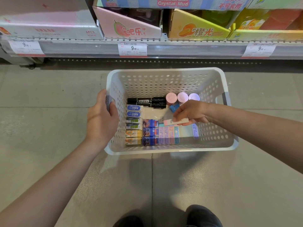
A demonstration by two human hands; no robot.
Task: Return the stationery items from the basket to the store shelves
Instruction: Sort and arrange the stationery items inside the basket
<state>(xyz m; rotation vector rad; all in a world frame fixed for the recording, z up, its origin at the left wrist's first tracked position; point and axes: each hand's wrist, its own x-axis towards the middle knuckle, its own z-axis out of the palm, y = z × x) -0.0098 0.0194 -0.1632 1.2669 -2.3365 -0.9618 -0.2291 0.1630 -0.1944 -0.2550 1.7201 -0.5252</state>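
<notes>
The white perforated basket (pixel 165 79) sits on the grey floor (pixel 41 128) just below the store shelf (pixel 164 49). The left hand (pixel 101 115) curls round the grey handle at the basket's 9 o'clock side and steadies it. The right hand (pixel 191 113) reaches in from 3 o'clock and pinches a small flat pink-and-cream packet (pixel 176 122), probably an eraser or correction tape, holding it just above the row of pastel packets (pixel 168 135) at 6 o'clock.

The rest of the stationery lies on the basket's bottom: black markers (pixel 146 102) towards 12 o'clock, a column of boxed erasers (pixel 133 123) along 9 o'clock, blue illustrated boxes (pixel 150 132) beside them, three pastel round tubs (pixel 182 96) at 1 o'clock, and a small blue item (pixel 174 107) just under the tubs.

The lifted packet looks light and stiff, with a glossy wrap that may be a little slippery. A pinch across its long flat faces, near the middle, should carry it safely. The markers are best taken round the barrel, and the tubs by their sides rather than the lid. Nothing looks fragile. The shelf above holds pink (pixel 127 25) and orange (pixel 198 27) display cartons with price tags (pixel 132 48) below.
</notes>
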